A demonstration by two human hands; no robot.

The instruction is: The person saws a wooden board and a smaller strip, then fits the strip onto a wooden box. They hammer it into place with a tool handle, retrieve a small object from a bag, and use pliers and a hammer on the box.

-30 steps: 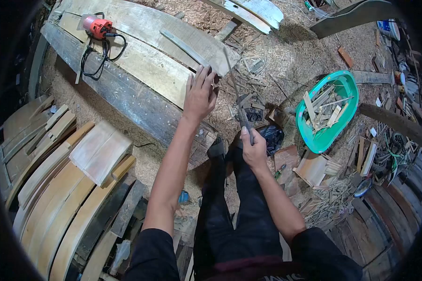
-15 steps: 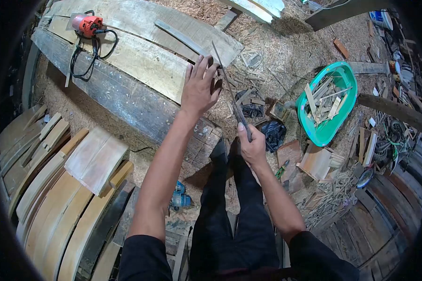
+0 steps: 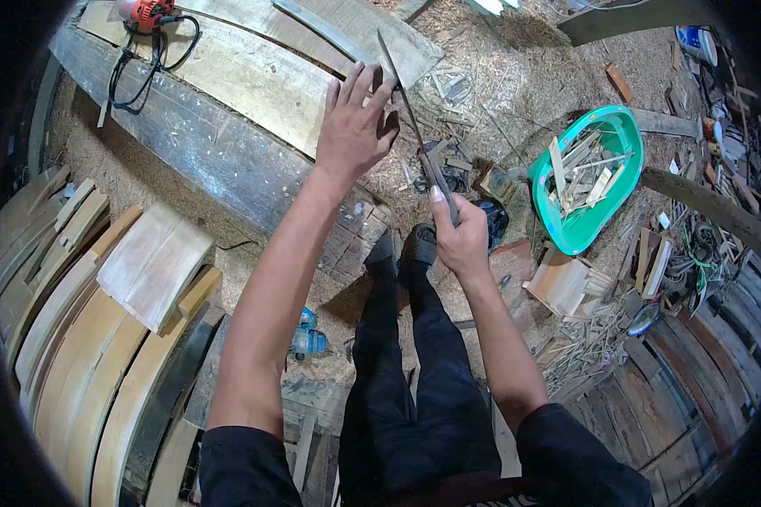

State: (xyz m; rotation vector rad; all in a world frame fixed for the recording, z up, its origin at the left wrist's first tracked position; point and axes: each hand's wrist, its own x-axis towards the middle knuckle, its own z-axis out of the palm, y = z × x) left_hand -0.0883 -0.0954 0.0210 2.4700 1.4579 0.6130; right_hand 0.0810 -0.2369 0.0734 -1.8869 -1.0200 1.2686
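My right hand point(image 3: 462, 233) is closed around the dark handle of a machete point(image 3: 411, 110), whose long narrow blade points up and away from me. Just left of the blade, my left hand point(image 3: 355, 127) has its fingers spread, with the fingertips over the end of a pale plank point(image 3: 266, 89) and close to the blade. The pale plank lies on a thick, weathered timber point(image 3: 194, 152). Whether the left fingertips touch the plank or the blade cannot be made out.
An orange power tool point(image 3: 146, 15) with a black cord sits at the upper left. A green tub point(image 3: 539, 215) holds wood scraps on the right. Curved boards point(image 3: 84, 372) are stacked at lower left, near a blue power tool point(image 3: 309, 336). Shavings cover the ground around my feet.
The blade has risen slightly in view, its tip now higher and further left. My left hand keeps its spread pose beside it. The whole view has shifted a little with my head.
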